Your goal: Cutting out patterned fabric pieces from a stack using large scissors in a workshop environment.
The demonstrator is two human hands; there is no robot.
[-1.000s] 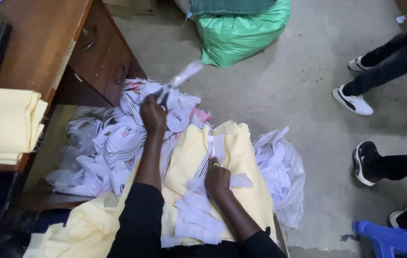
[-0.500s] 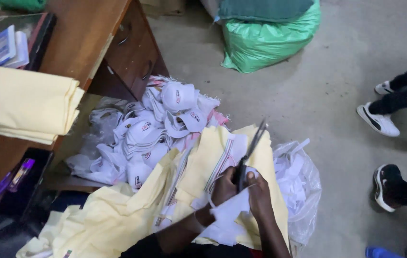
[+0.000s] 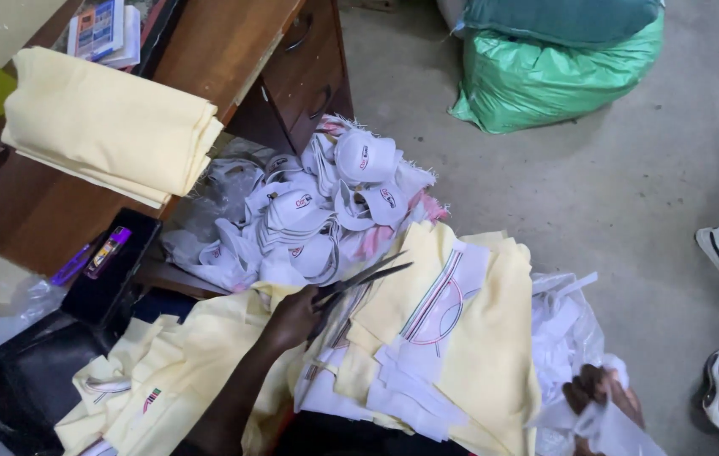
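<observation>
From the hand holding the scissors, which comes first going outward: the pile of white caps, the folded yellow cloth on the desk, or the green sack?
From the left hand:
1. Pile of white caps, just above it.
2. Folded yellow cloth, upper left on the desk.
3. Green sack, far upper right on the floor.

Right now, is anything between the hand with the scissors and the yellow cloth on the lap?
Nothing visible. The left hand holds the scissors directly over the yellow cloth, blades open, with only white paper pieces lying on the cloth nearby.
</observation>
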